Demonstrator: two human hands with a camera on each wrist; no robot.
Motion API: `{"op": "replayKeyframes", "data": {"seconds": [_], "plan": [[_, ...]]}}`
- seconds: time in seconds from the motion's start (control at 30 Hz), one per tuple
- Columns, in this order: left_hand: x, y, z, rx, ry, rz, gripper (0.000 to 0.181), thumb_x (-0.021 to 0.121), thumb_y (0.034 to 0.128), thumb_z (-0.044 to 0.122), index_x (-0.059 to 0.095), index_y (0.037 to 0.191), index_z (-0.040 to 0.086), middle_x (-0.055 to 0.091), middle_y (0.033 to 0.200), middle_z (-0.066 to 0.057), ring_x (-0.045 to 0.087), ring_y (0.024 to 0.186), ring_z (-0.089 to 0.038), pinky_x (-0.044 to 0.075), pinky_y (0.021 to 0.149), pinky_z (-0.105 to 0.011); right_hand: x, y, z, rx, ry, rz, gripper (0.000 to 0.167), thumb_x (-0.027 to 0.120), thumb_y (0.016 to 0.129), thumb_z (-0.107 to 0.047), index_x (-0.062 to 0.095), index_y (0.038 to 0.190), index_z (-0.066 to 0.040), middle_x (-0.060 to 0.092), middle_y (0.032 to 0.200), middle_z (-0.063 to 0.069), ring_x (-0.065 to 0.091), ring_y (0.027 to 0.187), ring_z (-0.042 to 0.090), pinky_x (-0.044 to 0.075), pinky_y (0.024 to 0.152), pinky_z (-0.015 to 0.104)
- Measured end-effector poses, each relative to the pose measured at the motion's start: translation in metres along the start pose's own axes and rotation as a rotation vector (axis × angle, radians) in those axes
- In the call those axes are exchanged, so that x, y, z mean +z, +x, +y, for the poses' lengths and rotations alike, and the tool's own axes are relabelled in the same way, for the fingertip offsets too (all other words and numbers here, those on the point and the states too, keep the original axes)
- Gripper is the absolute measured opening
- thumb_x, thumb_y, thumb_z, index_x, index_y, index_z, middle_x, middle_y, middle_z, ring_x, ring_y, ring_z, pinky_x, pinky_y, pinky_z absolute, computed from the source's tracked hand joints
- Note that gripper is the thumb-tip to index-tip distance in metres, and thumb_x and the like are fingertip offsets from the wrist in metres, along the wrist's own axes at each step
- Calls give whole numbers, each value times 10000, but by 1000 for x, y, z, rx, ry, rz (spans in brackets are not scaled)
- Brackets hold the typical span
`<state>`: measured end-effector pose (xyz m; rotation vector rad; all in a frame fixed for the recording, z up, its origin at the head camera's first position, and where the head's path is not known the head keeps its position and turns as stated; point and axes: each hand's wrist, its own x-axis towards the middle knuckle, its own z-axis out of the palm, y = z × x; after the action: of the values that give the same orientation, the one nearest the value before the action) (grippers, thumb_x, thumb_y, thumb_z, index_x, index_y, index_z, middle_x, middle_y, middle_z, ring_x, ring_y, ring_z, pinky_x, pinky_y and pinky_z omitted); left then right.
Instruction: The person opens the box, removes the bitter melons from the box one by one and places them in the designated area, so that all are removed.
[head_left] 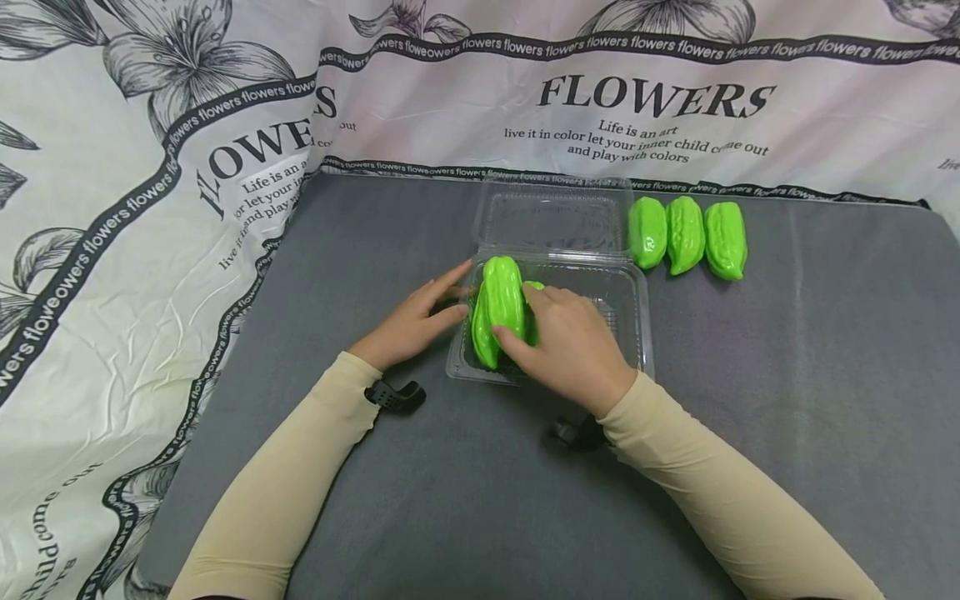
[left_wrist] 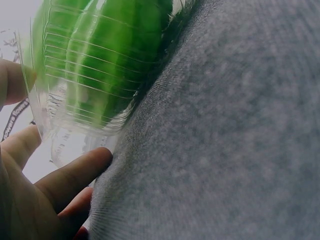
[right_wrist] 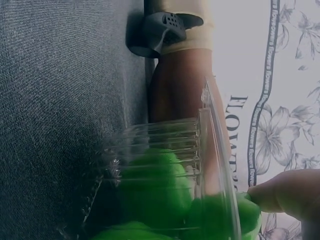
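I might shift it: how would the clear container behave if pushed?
The clear container probably flexes, its ribbed walls looking thin. Low and wide, it would likely slide rather than tip. Its open lid, joined at one edge, may swing.

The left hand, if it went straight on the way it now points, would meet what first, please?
The left hand would likely first meet the left wall of the clear, rectangular plastic container; they look nearly touching, though depth is unclear.

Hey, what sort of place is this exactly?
Probably an indoor workstation set up for filming handwork: a gray tabletop, flower-printed sheeting hung behind and to the left, and black bands at both wrists.
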<state>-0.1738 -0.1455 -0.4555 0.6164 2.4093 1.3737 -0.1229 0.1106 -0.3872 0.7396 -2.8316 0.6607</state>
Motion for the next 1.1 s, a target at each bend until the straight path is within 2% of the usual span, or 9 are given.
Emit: {"op": "replayKeyframes", "data": {"seconds": [0.13, 0.33, 0.63, 0.83, 1.03, 1.1], "plan": [[0, -1, 0, -2, -2, -3, 651, 509, 1121, 361, 198, 1693, 361, 538, 1570, -58, 356, 1541, -248, 72, 1306, -535, 0, 0, 1, -5, 5, 15, 643, 708, 951, -402, 649, 1313, 125, 728, 1088, 237, 690, 905, 370, 572, 784, 525], [-1, -2, 1, -2, -8, -8, 655, 507, 1123, 335, 191, 1697, 343, 534, 1573, -66, 356, 1543, -252, 25, 1310, -516, -2, 0, 0, 12, 11, 18, 652, 711, 944, -393, 642, 1333, 125, 725, 1081, 229, 682, 907, 376, 567, 794, 528], [-1, -1, 3, -1, -16, -9, 653, 513, 1121, 354, 195, 1692, 367, 533, 1573, -56, 361, 1538, -240, 147, 1291, -567, -9, 0, 3, 38, 11, 28, 681, 708, 941, -402, 624, 1358, 129, 718, 1044, 220, 662, 863, 369, 551, 781, 540], [0, -1, 1, 4, -14, -8, 654, 514, 1119, 363, 198, 1692, 364, 549, 1561, -54, 354, 1545, -233, 77, 1308, -519, -15, -1, 6, 53, 17, 40, 695, 701, 946, -411, 618, 1368, 135, 716, 1051, 239, 669, 867, 406, 557, 803, 551], [0, -1, 2, -6, -16, -13, 654, 506, 1120, 373, 186, 1691, 378, 523, 1579, -60, 380, 1526, -242, 167, 1288, -563, -21, 0, 7, 78, 41, 19, 675, 684, 968, -393, 602, 1397, 121, 717, 1136, 258, 688, 964, 421, 560, 851, 564], [0, -1, 2, -7, -12, -11, 657, 510, 1120, 367, 188, 1692, 373, 527, 1576, -63, 349, 1546, -242, 138, 1295, -557, -24, -1, 7, 89, 50, 7, 679, 679, 975, -397, 591, 1416, 112, 716, 1144, 248, 685, 964, 409, 555, 863, 563]]}}
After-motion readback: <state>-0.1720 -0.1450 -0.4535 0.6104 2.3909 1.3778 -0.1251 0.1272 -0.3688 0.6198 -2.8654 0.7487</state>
